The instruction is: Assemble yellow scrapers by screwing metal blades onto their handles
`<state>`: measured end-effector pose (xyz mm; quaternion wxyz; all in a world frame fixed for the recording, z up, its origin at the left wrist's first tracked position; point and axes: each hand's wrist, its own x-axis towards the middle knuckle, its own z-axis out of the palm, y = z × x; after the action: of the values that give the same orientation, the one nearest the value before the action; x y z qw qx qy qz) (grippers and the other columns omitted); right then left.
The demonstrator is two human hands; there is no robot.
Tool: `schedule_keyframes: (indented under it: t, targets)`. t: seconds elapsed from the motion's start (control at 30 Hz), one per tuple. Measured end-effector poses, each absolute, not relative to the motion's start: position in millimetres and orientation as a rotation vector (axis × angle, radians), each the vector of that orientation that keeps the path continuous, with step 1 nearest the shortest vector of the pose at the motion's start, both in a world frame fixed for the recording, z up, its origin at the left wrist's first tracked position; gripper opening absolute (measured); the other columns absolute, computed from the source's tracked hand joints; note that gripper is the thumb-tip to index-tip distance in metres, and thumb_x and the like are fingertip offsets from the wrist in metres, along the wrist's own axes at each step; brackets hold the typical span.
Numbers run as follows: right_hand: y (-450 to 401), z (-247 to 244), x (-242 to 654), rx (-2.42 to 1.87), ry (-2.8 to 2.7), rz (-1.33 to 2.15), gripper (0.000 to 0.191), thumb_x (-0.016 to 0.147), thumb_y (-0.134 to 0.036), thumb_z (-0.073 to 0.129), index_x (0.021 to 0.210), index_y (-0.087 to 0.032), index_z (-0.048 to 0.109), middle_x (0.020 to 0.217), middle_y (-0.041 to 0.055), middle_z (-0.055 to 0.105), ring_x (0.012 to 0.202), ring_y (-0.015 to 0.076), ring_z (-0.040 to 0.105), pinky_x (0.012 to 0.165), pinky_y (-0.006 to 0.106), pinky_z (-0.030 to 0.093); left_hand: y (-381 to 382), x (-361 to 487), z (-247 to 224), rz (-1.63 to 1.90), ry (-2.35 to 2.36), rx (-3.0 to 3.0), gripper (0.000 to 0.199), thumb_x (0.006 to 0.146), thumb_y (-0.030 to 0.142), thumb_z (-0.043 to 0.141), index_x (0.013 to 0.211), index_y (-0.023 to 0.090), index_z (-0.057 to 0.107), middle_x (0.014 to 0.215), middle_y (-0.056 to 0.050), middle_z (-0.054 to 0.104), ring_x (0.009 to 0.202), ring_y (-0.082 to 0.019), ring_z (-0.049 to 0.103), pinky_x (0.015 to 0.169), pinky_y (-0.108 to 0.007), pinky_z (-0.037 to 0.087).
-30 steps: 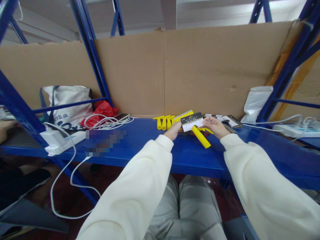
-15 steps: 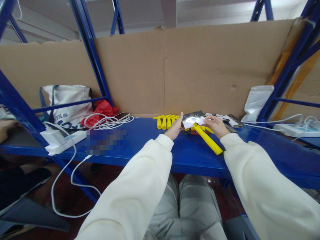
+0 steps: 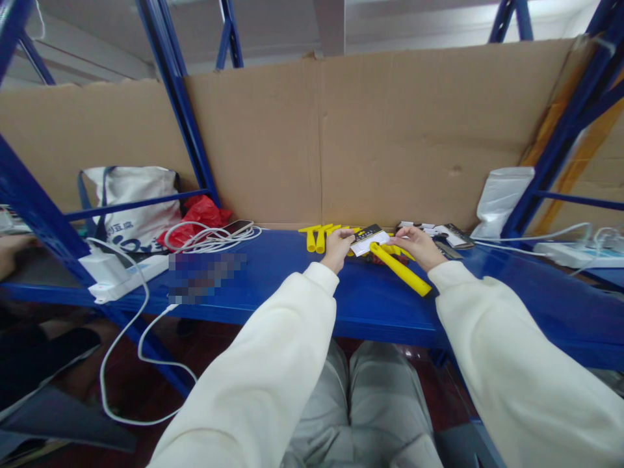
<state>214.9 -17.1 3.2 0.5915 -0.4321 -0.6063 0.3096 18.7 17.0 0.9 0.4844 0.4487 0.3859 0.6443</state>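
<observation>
A black-and-white printed card (image 3: 369, 239) is held up between my two hands. My left hand (image 3: 338, 248) is closed on its left edge, thumb and fingers pinching it. At the card's right edge, the fingers of my right hand (image 3: 418, 246) are pinched together on it. Just under the card lies a yellow plastic tool with a long round handle (image 3: 402, 271), its handle pointing towards me and to the right. Its head is partly hidden by the card and my right hand. Several yellow T-shaped tools (image 3: 320, 239) lie in a row behind my left hand.
More black-and-white cards (image 3: 454, 235) lie right of my right hand, near a white pouch (image 3: 502, 201). A cardboard wall (image 3: 390, 143) backs the blue shelf (image 3: 292, 286). Coiled white cable (image 3: 214, 237), a red bag (image 3: 202, 211) and a power strip (image 3: 134, 279) are at left.
The card has tilted, its left end dropping a little. My left hand's fingers have closed over its edge, where the thumb was stretched up before. The yellow handle has shifted slightly left.
</observation>
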Motion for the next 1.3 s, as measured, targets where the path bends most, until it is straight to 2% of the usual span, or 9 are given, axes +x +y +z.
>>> schedule_keyframes:
  t: [0.1, 0.2, 0.37, 0.53, 0.67, 0.73, 0.9, 1.03, 1.3]
  targets:
    - [-23.0, 2.6, 210.5, -1.087, -1.537, 0.773, 0.045, 0.056, -0.048, 0.085, 0.074, -0.023, 0.053, 0.073, 0.0003, 0.066, 0.071, 0.0193, 0.067, 0.071, 0.037, 0.058, 15.4, 19.1, 1.7, 1.587, 0.973, 1.078, 0.021, 0.071, -0.006, 0.061, 0.071, 0.015, 0.064, 0.076, -0.001, 0.065, 0.075, -0.014, 0.067, 0.085, -0.037, 0.056]
    - [-28.0, -0.3, 203.6, -1.078, -1.672, 0.808, 0.041, 0.058, -0.044, 0.083, 0.079, -0.022, 0.055, 0.082, 0.0016, 0.068, 0.071, 0.0184, 0.067, 0.071, 0.038, 0.059, 14.7, 18.5, 2.2, 1.591, 1.007, 1.054, 0.02, 0.071, -0.005, 0.06, 0.074, 0.015, 0.064, 0.074, -0.001, 0.065, 0.077, -0.016, 0.068, 0.084, -0.037, 0.057]
    - [-31.5, -5.0, 194.3, -0.997, -1.765, 0.878, 0.043, 0.055, -0.036, 0.083, 0.085, -0.022, 0.054, 0.099, -0.0003, 0.065, 0.06, 0.011, 0.064, 0.054, 0.028, 0.058, 16.1, 15.7, 3.0, 1.632, 1.013, 1.029, 0.018, 0.069, -0.003, 0.063, 0.074, 0.015, 0.063, 0.077, -0.003, 0.067, 0.081, -0.017, 0.068, 0.084, -0.035, 0.056]
    - [-36.7, -1.4, 190.0, -1.002, -1.811, 0.886, 0.028, 0.064, -0.03, 0.076, 0.087, -0.021, 0.063, 0.094, 0.0014, 0.068, 0.045, 0.0086, 0.058, 0.043, 0.025, 0.052, 17.4, 15.9, 3.5, 1.683, 1.031, 1.004, 0.017, 0.072, -0.001, 0.061, 0.074, 0.015, 0.061, 0.079, -0.003, 0.066, 0.081, -0.015, 0.067, 0.08, -0.03, 0.055]
    - [-38.7, 1.6, 189.7, -1.043, -1.896, 0.892, 0.026, 0.07, -0.026, 0.069, 0.095, -0.021, 0.073, 0.057, -0.0035, 0.064, 0.041, 0.0122, 0.058, 0.043, 0.025, 0.051, 16.5, 17.8, 5.0, 1.675, 1.036, 0.98, 0.017, 0.074, -0.001, 0.06, 0.076, 0.016, 0.06, 0.083, -0.002, 0.066, 0.084, -0.015, 0.067, 0.079, -0.028, 0.055]
    - [-37.8, 0.9, 190.4, -1.049, -1.903, 0.887, 0.031, 0.071, -0.025, 0.068, 0.101, -0.021, 0.074, 0.048, -0.0059, 0.059, 0.039, 0.0129, 0.058, 0.042, 0.024, 0.05, 14.8, 18.3, 6.8, 1.677, 1.026, 0.962, 0.018, 0.075, -0.001, 0.06, 0.077, 0.016, 0.06, 0.085, -0.003, 0.066, 0.084, -0.015, 0.067, 0.079, -0.026, 0.055]
    - [-35.4, 0.4, 194.3, -1.155, -1.834, 0.78, 0.043, 0.075, -0.024, 0.063, 0.116, -0.022, 0.071, 0.042, -0.0074, 0.056, 0.037, 0.0136, 0.056, 0.043, 0.024, 0.049, 7.3, 15.9, 11.9, 1.677, 0.963, 0.931, 0.015, 0.077, 0.001, 0.058, 0.079, 0.016, 0.059, 0.097, -0.006, 0.066, 0.091, -0.014, 0.066, 0.077, -0.023, 0.055]
    - [-39.9, 12.9, 205.5, -1.253, -1.688, 0.596, 0.049, 0.075, -0.02, 0.06, 0.124, -0.019, 0.067, 0.049, -0.0051, 0.059, 0.038, 0.0155, 0.056, 0.046, 0.029, 0.051, 0.8, 12.6, 14.1, 1.652, 1.016, 0.991, 0.014, 0.077, 0.003, 0.056, 0.08, 0.016, 0.059, 0.099, -0.007, 0.066, 0.093, -0.016, 0.065, 0.068, -0.022, 0.053]
    - [-57.6, 55.3, 292.5, -1.947, -1.41, 0.015, 0.06, 0.072, -0.005, 0.062, 0.132, -0.01, 0.061, 0.047, -0.0016, 0.053, 0.046, 0.0199, 0.054, 0.061, 0.034, 0.047, -2.1, 14.0, 12.7, 1.585, 1.048, 1.059, 0.018, 0.07, 0.006, 0.054, 0.084, 0.016, 0.061, 0.094, -0.007, 0.066, 0.088, -0.016, 0.064, 0.057, -0.021, 0.047]
